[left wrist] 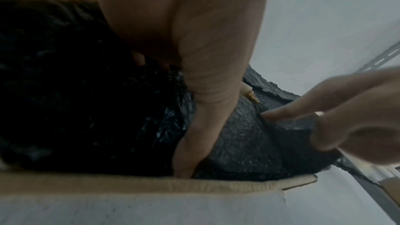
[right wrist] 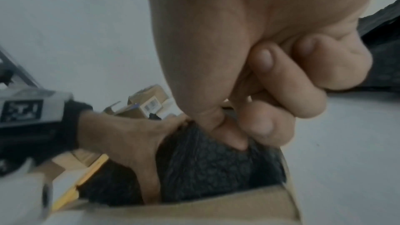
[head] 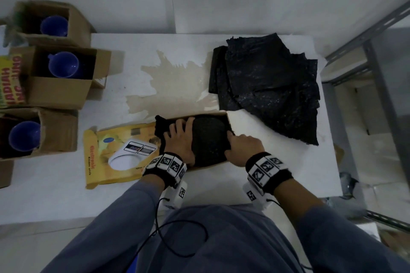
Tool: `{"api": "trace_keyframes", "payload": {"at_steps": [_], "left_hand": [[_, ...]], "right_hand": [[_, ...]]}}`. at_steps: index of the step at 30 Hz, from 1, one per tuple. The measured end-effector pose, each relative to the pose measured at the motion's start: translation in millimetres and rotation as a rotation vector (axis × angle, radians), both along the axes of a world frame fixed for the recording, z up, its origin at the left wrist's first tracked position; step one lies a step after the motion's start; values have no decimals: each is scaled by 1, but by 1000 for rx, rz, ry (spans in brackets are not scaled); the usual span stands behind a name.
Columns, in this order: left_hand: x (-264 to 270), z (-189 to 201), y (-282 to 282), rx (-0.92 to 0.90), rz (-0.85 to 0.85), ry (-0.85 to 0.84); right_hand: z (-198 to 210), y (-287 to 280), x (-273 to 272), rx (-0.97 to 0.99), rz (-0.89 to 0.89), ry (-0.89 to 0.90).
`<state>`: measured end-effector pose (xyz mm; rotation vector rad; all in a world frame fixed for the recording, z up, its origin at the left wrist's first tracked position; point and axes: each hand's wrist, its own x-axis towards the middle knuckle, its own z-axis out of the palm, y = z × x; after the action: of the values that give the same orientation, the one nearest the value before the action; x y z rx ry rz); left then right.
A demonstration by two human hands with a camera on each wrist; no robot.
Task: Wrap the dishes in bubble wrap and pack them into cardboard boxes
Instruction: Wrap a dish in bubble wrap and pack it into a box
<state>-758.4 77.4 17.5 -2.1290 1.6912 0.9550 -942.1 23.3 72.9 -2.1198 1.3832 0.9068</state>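
A dish bundled in black bubble wrap (head: 208, 142) lies in an open cardboard box (head: 213, 165) at the table's middle. My left hand (head: 178, 134) lies spread on the bundle's left side, fingers straight, pressing it down. The left wrist view shows that hand (left wrist: 205, 74) reaching down to the box's near wall (left wrist: 151, 187). My right hand (head: 230, 145) is at the bundle's right edge. There its thumb and forefinger pinch a fold of the wrap (right wrist: 216, 168) against the box's right wall, while the other fingers (right wrist: 303, 95) are curled. The dish itself is hidden.
The box's yellow printed lid (head: 115, 153) lies open to the left. A pile of black bubble wrap sheets (head: 270, 86) sits at the back right. Three open cartons, each with a blue cup (head: 63, 64), stand along the left edge. A metal shelf frame (head: 377, 73) is on the right.
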Motion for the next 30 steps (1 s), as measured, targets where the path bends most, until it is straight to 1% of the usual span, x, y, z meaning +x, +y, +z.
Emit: {"api": "trace_keyframes", "payload": {"at_steps": [3,7,10,13,15,17,19,20,24,27,30], "left_hand": [[1,2,1,-2,-12,-6],[1,3,3,-25,-32,-12],[-2,7,6,-43,-103,-76],[-11,15,6,-167,-152,-146],[-21,17,1,-318,-172,-81],[-34,13,-6,-383,-256,11],[-44,6,-14,-352,-346,50],[-48,2,-16,-328,-362,60],[-54,-10,-18,-316,-379,16],[-54,-13,-18,-357,-376,-20],[-56,-13,-20,-331,-387,-50]], "right_hand": [[-4,11,4,-34,43,31],[7,22,3,-116,33,-5],[13,37,-2,-115,24,-23],[9,43,-5,-96,-4,23],[10,45,-7,-128,-13,14],[14,50,-9,-153,-13,-18],[16,55,-10,-123,-32,-28],[16,56,-10,-103,-43,-22],[14,59,-12,-85,-53,2],[13,64,-10,-81,-63,-23],[7,65,-10,-41,-95,11]]}}
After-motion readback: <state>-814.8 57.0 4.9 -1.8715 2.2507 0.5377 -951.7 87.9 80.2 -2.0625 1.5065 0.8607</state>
